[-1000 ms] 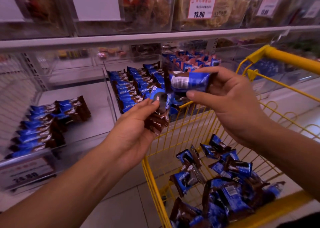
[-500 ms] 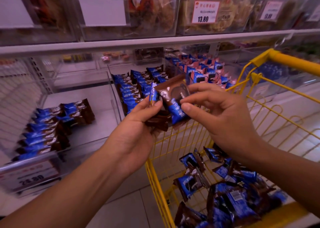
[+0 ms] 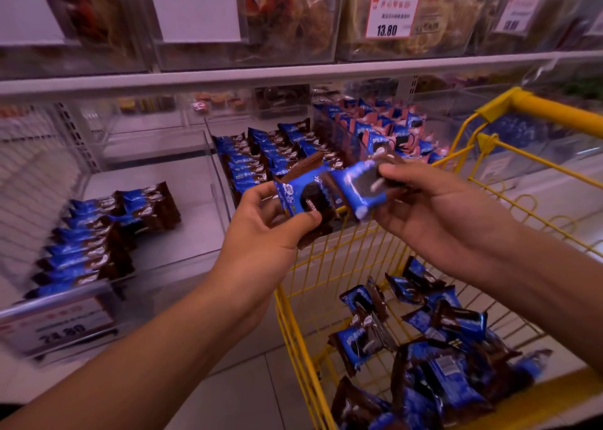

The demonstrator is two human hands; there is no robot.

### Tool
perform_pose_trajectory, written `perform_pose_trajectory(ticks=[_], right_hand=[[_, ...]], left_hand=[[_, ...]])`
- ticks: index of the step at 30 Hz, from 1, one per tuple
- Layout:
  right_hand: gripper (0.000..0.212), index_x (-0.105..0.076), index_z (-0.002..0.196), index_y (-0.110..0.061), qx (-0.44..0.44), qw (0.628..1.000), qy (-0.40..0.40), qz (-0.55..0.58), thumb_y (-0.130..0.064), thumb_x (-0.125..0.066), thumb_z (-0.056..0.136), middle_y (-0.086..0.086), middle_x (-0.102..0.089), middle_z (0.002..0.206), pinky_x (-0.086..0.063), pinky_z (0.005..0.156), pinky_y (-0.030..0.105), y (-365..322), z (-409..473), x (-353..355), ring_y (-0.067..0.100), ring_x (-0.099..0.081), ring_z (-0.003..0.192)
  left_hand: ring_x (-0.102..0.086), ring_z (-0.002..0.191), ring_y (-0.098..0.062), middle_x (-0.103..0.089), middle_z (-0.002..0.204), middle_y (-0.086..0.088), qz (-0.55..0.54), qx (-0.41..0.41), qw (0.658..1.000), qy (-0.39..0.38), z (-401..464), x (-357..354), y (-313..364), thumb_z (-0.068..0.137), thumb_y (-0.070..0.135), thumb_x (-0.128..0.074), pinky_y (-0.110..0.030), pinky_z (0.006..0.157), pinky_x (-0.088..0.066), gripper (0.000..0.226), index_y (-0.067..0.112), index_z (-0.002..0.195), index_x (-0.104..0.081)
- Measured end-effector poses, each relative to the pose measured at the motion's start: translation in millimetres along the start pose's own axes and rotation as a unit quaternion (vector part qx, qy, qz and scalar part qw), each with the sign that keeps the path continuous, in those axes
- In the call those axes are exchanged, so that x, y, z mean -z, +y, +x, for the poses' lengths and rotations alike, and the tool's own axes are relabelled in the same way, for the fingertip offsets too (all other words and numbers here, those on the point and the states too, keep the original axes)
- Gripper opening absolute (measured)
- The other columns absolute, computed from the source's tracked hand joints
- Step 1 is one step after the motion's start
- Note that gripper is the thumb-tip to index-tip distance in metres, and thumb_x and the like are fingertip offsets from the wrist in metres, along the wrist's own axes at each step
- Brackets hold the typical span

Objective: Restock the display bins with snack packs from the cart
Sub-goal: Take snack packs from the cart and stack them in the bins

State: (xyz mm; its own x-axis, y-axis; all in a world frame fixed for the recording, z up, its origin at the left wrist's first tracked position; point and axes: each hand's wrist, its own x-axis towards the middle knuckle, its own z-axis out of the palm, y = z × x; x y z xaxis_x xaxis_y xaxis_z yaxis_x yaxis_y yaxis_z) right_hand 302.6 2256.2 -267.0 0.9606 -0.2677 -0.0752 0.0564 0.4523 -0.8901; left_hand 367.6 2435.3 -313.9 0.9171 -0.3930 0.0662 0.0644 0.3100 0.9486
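My left hand (image 3: 267, 230) grips a small stack of blue-and-brown snack packs (image 3: 305, 198), thumb on the top pack. My right hand (image 3: 430, 211) pinches another blue snack pack (image 3: 359, 186) by its end, touching the stack's right side. Both hands hover over the front left corner of the yellow wire cart (image 3: 329, 266), which holds a loose pile of the same packs (image 3: 434, 358). The left clear display bin (image 3: 202, 234) has a row of packs (image 3: 94, 234) along its left side. The middle bin (image 3: 270, 155) holds several neat rows.
A bin of pink-and-blue packs (image 3: 388, 129) stands behind my right hand. An upper shelf (image 3: 293, 74) carries clear boxes of other snacks with a 13.80 price tag (image 3: 390, 17). A 24.80 price tag (image 3: 62, 325) hangs on the left bin's front rail.
My right hand has brought its pack down and left against the stack in my left hand. My left hand has turned, so the top pack's face now shows. The view has shifted slightly.
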Motion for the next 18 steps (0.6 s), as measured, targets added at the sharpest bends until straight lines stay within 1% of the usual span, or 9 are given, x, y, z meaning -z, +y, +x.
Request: perform_pose_trajectory(ticks=[1, 4, 6, 8, 10, 12, 14, 16, 18], right_hand=[[0.034, -0.066, 0.102, -0.012, 0.001, 1.000, -0.003, 0.022, -0.014, -0.071, 0.069, 0.006, -0.074, 0.089, -0.057, 0.060, 0.023, 1.5, -0.6, -0.9, 0.015, -0.071, 0.074], [0.043, -0.059, 0.112, -0.011, 0.029, 0.998, -0.028, 0.057, -0.007, -0.070, 0.071, 0.009, -0.075, 0.097, -0.060, 0.068, 0.031, 9.6, -1.4, -3.9, 0.021, -0.074, 0.087], [0.039, -0.062, 0.109, -0.012, 0.063, 0.997, -0.045, 0.021, -0.008, -0.071, 0.071, 0.006, -0.075, 0.093, -0.060, 0.072, 0.032, 14.3, -2.9, -7.0, 0.019, -0.074, 0.086], [0.031, -0.065, 0.099, -0.012, 0.105, 0.992, -0.040, -0.056, -0.014, -0.073, 0.069, 0.006, -0.074, 0.088, -0.058, 0.065, 0.028, 17.4, -3.9, -8.4, 0.017, -0.071, 0.077], [0.024, -0.066, 0.088, -0.012, 0.132, 0.983, -0.037, -0.121, -0.018, -0.076, 0.067, 0.010, -0.072, 0.083, -0.054, 0.057, 0.026, 17.6, -5.2, -7.6, 0.019, -0.069, 0.070], [0.020, -0.064, 0.080, -0.012, 0.113, 0.982, -0.059, -0.140, -0.020, -0.077, 0.068, 0.014, -0.069, 0.081, -0.055, 0.060, 0.029, 15.9, -5.6, -4.5, 0.021, -0.069, 0.067], [0.020, -0.059, 0.080, -0.012, 0.067, 0.982, -0.106, -0.139, -0.017, -0.077, 0.072, 0.016, -0.066, 0.083, -0.057, 0.064, 0.037, 11.5, -5.9, -3.4, 0.024, -0.068, 0.071], [0.026, -0.054, 0.090, -0.006, 0.024, 0.979, -0.159, -0.125, -0.011, -0.074, 0.076, 0.023, -0.060, 0.091, -0.057, 0.063, 0.041, 6.3, -5.5, -6.9, 0.028, -0.069, 0.071], [0.037, -0.052, 0.111, -0.004, -0.005, 0.973, -0.201, -0.114, -0.006, -0.068, 0.079, 0.027, -0.054, 0.102, -0.057, 0.060, 0.040, 1.4, -3.7, -17.0, 0.028, -0.068, 0.071]], left_hand=[[-0.072, 0.100, -0.019, -0.076, 0.106, 0.001, 0.011, -0.012, 1.000, -0.002, -0.3, -0.6, -1.0, 0.083, -0.001, -0.071, -0.024, 0.074, -0.057, 0.051, 0.016, 0.127, -0.051], [-0.071, 0.101, -0.017, -0.074, 0.110, 0.003, 0.040, -0.042, 0.998, -0.016, -2.7, -3.4, -3.3, 0.083, 0.003, -0.073, -0.021, 0.072, -0.055, 0.049, 0.016, 0.127, -0.054], [-0.073, 0.097, -0.019, -0.075, 0.109, -0.002, 0.045, -0.046, 0.998, -0.027, -4.3, -5.5, -4.1, 0.083, 0.006, -0.075, -0.022, 0.070, -0.055, 0.043, 0.015, 0.122, -0.060], [-0.074, 0.094, -0.023, -0.075, 0.107, -0.007, 0.031, -0.041, 0.998, -0.031, -5.4, -6.3, -2.5, 0.076, 0.011, -0.080, -0.024, 0.070, -0.056, 0.045, 0.014, 0.118, -0.064], [-0.074, 0.094, -0.024, -0.075, 0.107, -0.007, 0.035, -0.048, 0.998, -0.038, -5.3, -3.4, 2.0, 0.064, 0.019, -0.084, -0.027, 0.071, -0.058, 0.053, 0.015, 0.114, -0.066], [-0.074, 0.094, -0.025, -0.075, 0.107, -0.007, 0.053, -0.071, 0.995, -0.050, -4.9, 2.0, 9.8, 0.058, 0.021, -0.086, -0.029, 0.073, -0.059, 0.059, 0.015, 0.113, -0.065], [-0.075, 0.093, -0.026, -0.074, 0.109, -0.009, 0.066, -0.091, 0.991, -0.071, -4.7, 6.5, 18.6, 0.054, 0.019, -0.088, -0.031, 0.073, -0.060, 0.064, 0.014, 0.113, -0.064], [-0.075, 0.091, -0.024, -0.075, 0.107, -0.009, 0.095, -0.110, 0.986, -0.086, -3.5, 11.1, 25.8, 0.048, 0.018, -0.088, -0.028, 0.071, -0.060, 0.067, 0.012, 0.111, -0.064], [-0.075, 0.088, -0.023, -0.075, 0.102, -0.011, 0.122, -0.130, 0.981, -0.080, -3.3, 17.4, 33.6, 0.042, 0.020, -0.089, -0.027, 0.070, -0.060, 0.067, 0.011, 0.105, -0.065]])
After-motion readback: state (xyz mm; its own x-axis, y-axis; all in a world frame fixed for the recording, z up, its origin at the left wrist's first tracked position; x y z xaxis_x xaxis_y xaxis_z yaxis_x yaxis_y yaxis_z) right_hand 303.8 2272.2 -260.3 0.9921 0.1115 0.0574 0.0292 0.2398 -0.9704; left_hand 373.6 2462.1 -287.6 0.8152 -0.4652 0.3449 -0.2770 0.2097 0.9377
